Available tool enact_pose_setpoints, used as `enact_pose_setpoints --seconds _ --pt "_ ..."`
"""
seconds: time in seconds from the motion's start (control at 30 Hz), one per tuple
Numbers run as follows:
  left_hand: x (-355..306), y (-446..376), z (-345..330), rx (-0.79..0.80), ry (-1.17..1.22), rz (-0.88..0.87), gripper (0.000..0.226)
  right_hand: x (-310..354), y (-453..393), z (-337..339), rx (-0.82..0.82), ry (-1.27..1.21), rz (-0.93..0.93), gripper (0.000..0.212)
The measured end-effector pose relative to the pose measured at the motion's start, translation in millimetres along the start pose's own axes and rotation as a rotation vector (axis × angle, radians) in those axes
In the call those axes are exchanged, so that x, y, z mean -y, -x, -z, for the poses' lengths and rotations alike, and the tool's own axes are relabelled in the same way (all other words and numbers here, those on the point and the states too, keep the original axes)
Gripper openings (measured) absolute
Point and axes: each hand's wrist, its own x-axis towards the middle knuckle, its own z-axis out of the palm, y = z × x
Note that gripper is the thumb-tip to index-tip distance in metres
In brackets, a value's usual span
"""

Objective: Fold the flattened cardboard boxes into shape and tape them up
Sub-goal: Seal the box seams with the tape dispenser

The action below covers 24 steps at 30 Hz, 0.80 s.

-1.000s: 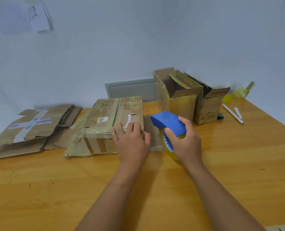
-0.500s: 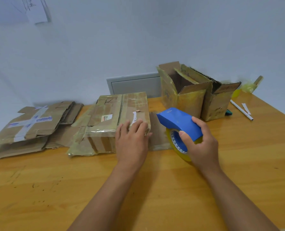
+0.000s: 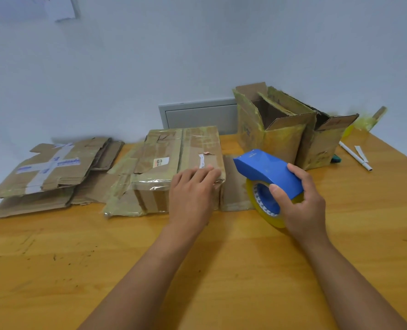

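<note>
Both hands work: left hand (image 3: 193,194) presses box (image 3: 174,163) edge, right hand (image 3: 302,206) grips dispenser (image 3: 266,170).

Before us, flattened boxes (image 3: 50,167) left, taped box (image 3: 174,160) centre, open boxes (image 3: 281,129) behind-right, pen (image 3: 354,156) far right.

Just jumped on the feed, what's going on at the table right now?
A person is taping up a folded cardboard box. The left hand rests flat on its near right corner, while the right hand grips a blue tape dispenser beside it. Flattened boxes lie to the left, and two open-topped boxes stand at the back of the wooden table.
</note>
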Motion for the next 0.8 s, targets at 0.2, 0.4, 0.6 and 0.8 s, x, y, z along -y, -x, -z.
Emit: enact_pose_setpoints --seconds 0.2,0.4,0.6,0.8 --pt "-0.1 2.3 1.1 0.004 -0.002 0.005 0.026 -4.0 -0.6 -0.1 -0.006 -0.001 0.005 0.063" --pt "1.6 -8.8 24.2 0.342 0.075 0.106 0.061 -4.6 -0.2 -1.1 -0.006 0.016 0.022 0.064" --pt "28.9 -44.2 31.3 0.462 0.278 0.135 0.029 -5.3 -0.4 -2.2 -0.020 0.014 0.030 0.061" --pt "27.9 -38.9 17.4 0.330 0.268 0.079 0.035 -6.3 -0.2 -3.2 -0.019 0.011 0.026 0.063"
